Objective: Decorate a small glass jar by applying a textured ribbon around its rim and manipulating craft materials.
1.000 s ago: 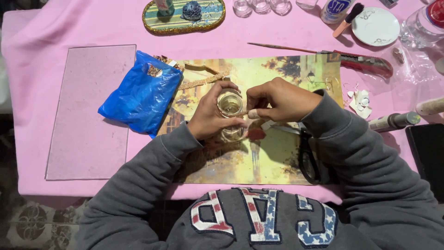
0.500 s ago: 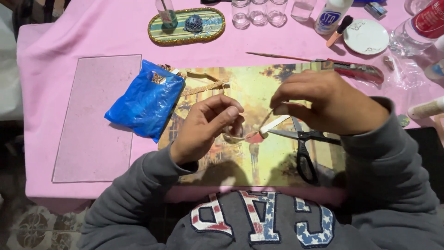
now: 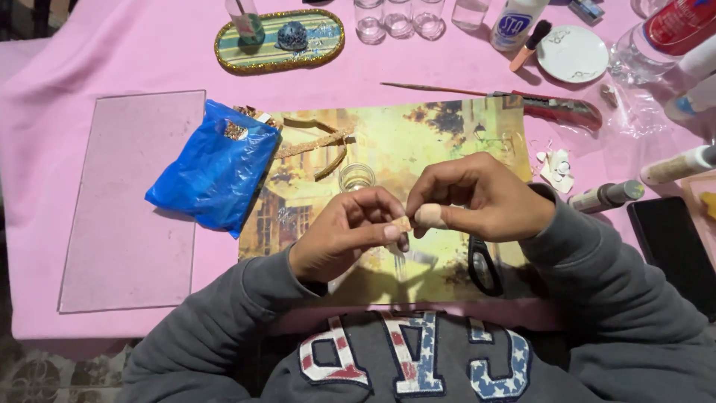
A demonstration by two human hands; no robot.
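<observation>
My left hand (image 3: 350, 231) and my right hand (image 3: 481, 198) meet fingertip to fingertip above a yellow picture print (image 3: 418, 142) on the pink table. Between them both pinch a small tan strip (image 3: 403, 222). A small clear glass jar (image 3: 356, 177) stands on the print just beyond my left hand, free of both hands. Black-handled scissors (image 3: 485, 266) lie on the print under my right wrist, partly hidden. Gold glitter ribbon (image 3: 317, 143) curls on the print's far left part.
A blue plastic bag (image 3: 216, 168) lies left of the print, beside a glass pane (image 3: 127, 201). At the back: an oval glitter tray (image 3: 280, 37), several small glasses (image 3: 399, 19), a glue bottle (image 3: 514, 22), a white saucer (image 3: 573, 54). A red cutter (image 3: 559, 110), paint tubes (image 3: 608, 195) and a dark tablet (image 3: 675, 250) lie right.
A second ago both hands held the glass jar. They have let it go; it stands on the print, and the hands have drawn nearer me, pinching the small tan strip.
</observation>
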